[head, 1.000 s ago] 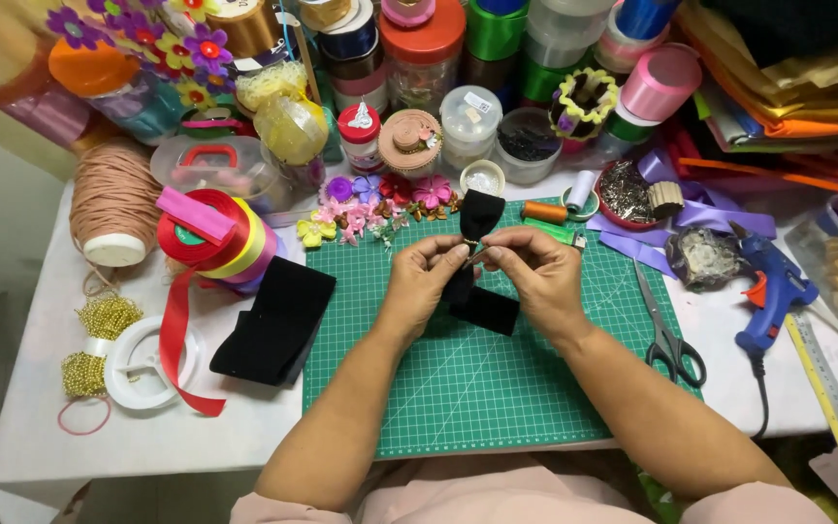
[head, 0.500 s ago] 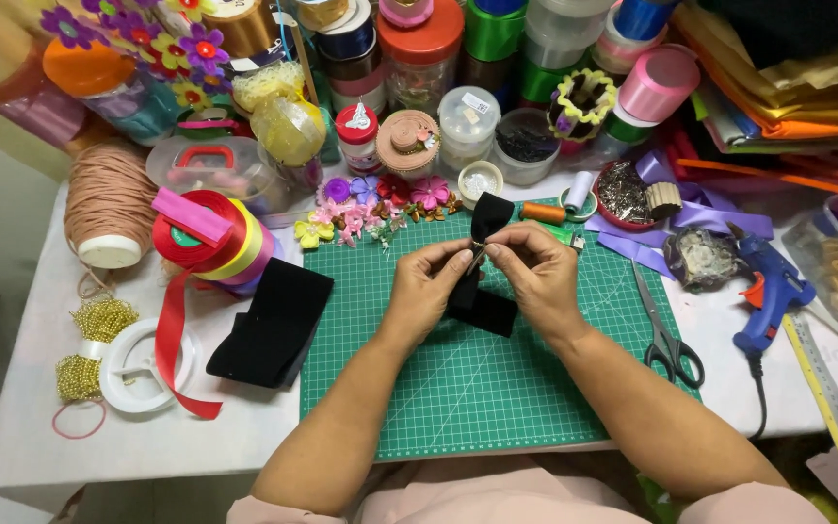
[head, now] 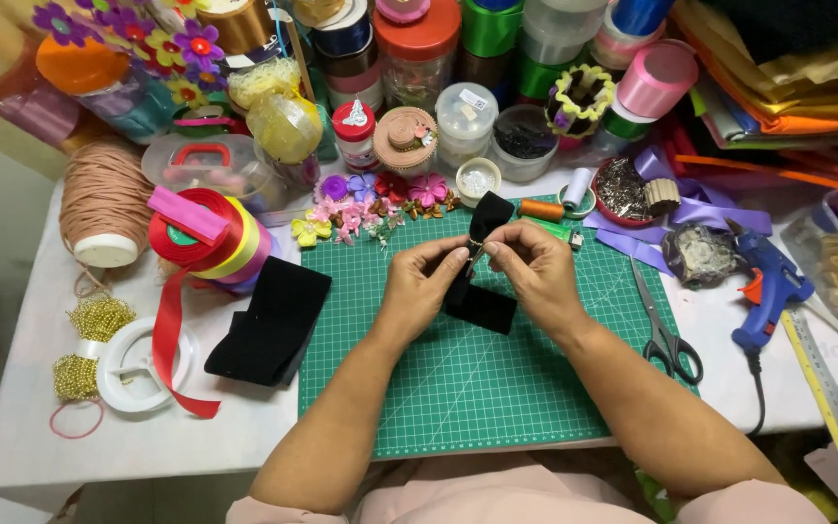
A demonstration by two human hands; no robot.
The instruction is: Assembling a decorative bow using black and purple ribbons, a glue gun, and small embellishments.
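Note:
Over the green cutting mat (head: 467, 388) both hands pinch the middle of a folded strip of black velvet ribbon (head: 482, 301). My left hand (head: 419, 286) grips it from the left, my right hand (head: 535, 267) from the right, fingertips almost touching at the pinch. One end of the ribbon sticks up toward the far edge of the mat, the other hangs down onto the mat. Something small and thin shows between the fingertips; I cannot make out what it is.
A larger piece of black velvet (head: 273, 325) lies at the mat's left edge. Scissors (head: 666, 335), a blue glue gun (head: 768, 286) and a ruler (head: 826, 388) lie right. Ribbon spools (head: 210, 233), a cord cone (head: 104, 209), small fabric flowers (head: 370, 199) and jars crowd the back.
The hands and ribbon have stayed in nearly the same place, with small finger movements at the pinch. The view has shifted slightly.

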